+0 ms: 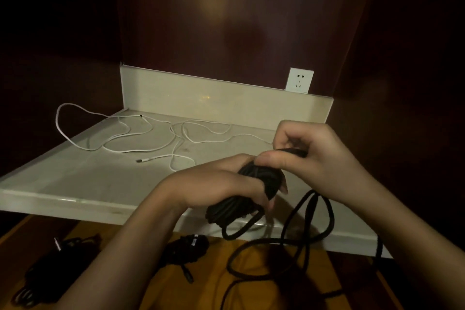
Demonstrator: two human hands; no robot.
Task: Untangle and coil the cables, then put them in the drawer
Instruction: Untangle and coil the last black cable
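Head view: gripping a black cable bundle in the left hand, fingers curling tight round the coils just above the front edge of the pale shelf. Pinching a strand of the same cable with the right hand, thumb and fingers closing on it atop the bundle. Trailing in loose loops below the hands, over the wooden floor. Lying uncoiled across the shelf, a white cable. Resting on the floor at lower left, more dark cable bundles. Showing on the back wall, a socket.
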